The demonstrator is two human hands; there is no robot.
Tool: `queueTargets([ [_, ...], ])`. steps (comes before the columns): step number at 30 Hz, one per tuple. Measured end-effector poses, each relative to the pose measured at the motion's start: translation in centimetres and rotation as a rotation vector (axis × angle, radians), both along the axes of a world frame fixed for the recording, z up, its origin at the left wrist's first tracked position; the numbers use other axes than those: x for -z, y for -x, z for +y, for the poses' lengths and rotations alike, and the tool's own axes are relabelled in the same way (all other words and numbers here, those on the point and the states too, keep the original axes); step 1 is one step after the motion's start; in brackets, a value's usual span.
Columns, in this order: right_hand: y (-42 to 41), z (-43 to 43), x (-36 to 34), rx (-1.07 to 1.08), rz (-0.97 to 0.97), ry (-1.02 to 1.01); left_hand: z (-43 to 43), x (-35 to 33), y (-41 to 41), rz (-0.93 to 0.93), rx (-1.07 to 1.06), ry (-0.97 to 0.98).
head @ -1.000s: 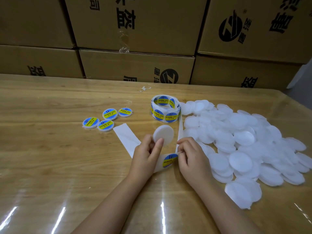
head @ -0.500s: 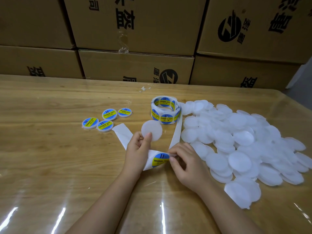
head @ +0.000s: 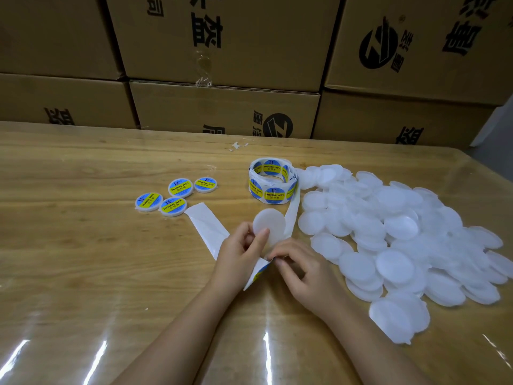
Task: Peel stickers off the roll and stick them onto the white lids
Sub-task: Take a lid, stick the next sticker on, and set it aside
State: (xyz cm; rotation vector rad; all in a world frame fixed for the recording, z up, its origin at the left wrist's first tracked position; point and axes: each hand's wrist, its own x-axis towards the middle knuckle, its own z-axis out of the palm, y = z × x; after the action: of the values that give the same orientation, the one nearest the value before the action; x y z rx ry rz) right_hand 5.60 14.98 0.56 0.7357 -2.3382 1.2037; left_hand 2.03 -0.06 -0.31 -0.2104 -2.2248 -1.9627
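Just below the centre of the frame, the left hand (head: 241,252) pinched a blank lid (head: 269,225) upright over the backing strip (head: 208,226), seemingly to keep it ready, while the right hand (head: 304,270) nipped the sticker (head: 260,270) edge to peel it, the roll (head: 273,181) standing just above.

Left hand (head: 241,255) holding a white lid (head: 269,224) above the table (head: 83,245), right hand (head: 308,275) pinching the sticker strip (head: 293,215) from the roll (head: 273,181); bare lid pile (head: 402,240) right, four labelled lids (head: 175,197) left.
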Motion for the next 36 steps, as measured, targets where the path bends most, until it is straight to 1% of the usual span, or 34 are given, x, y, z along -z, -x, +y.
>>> queueTargets([
  [5, -0.1, -0.09, -0.21, -0.033, 0.027, 0.012, 0.03, 0.42, 0.07, 0.046, -0.033, 0.13],
  [11, -0.29, -0.11, -0.09, -0.032, 0.025, 0.022, 0.17, 0.53, 0.37, 0.04, -0.17, 0.295],
  [15, -0.42, -0.16, -0.2, -0.042, 0.066, -0.012, 0.13, 0.41, 0.17, 0.04, -0.211, 0.423],
  [22, -0.45, -0.3, -0.46, -0.074, 0.173, -0.094, 0.12, 0.11, -0.02, 0.01, -0.233, 0.467],
  [28, -0.4, -0.17, -0.33, -0.006, 0.139, 0.007, 0.22, 0.52, 0.29, -0.028, -0.271, 0.501],
  [36, 0.35, 0.0, -0.01, 0.149, 0.101, 0.221, 0.14, 0.69, 0.49, -0.035, -0.29, 0.503],
])
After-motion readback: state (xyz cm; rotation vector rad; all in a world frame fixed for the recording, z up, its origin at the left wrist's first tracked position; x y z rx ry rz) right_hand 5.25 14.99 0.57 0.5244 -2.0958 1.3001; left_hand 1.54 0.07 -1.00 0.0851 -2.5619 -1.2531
